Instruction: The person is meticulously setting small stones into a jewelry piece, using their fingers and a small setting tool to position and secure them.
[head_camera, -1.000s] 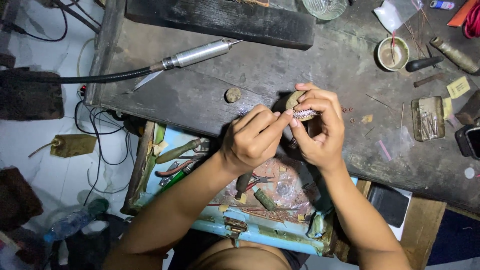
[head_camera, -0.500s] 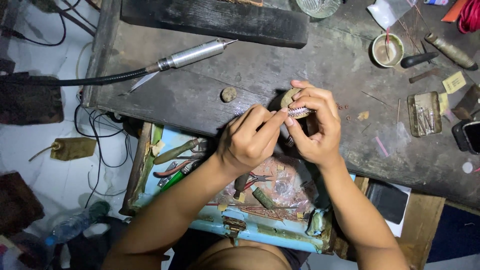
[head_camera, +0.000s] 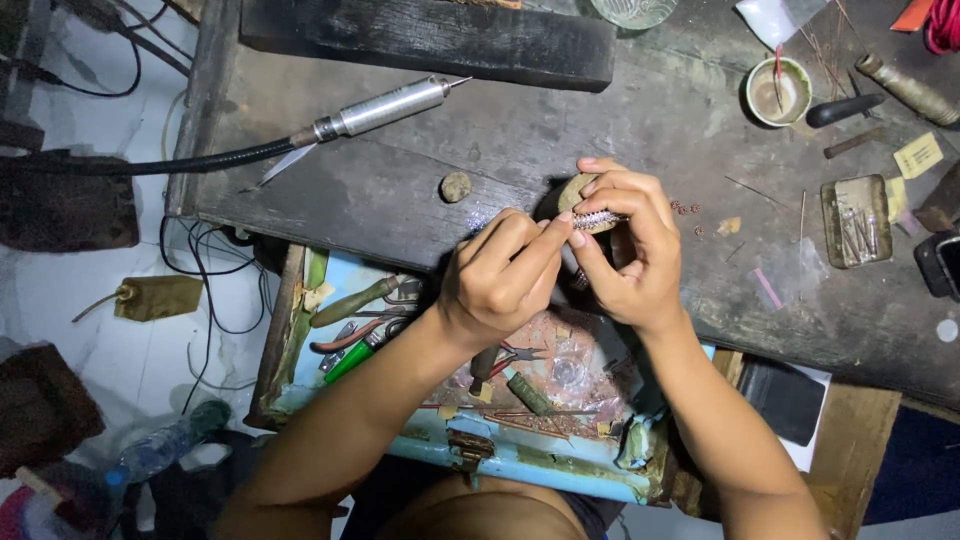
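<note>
Both my hands meet at the front edge of a dark, worn workbench (head_camera: 400, 200). My right hand (head_camera: 630, 250) pinches a small silvery beaded jewellery piece (head_camera: 598, 219) against a rounded tan block (head_camera: 574, 192). My left hand (head_camera: 500, 275) has its fingers closed together, fingertips touching the left end of that piece; whether it holds a thin tool is hidden. A few tiny reddish beads (head_camera: 685, 208) lie just right of my hands.
A metal rotary handpiece (head_camera: 385, 108) on a black flexible shaft lies at the back left. A small cup (head_camera: 778, 92), a tin of bits (head_camera: 857, 220) and a dark wooden block (head_camera: 430, 40) sit on the bench. An open blue drawer (head_camera: 520, 465) with pliers lies below.
My hands stay together on the piece with only slight finger shifts; the view has drifted a little.
</note>
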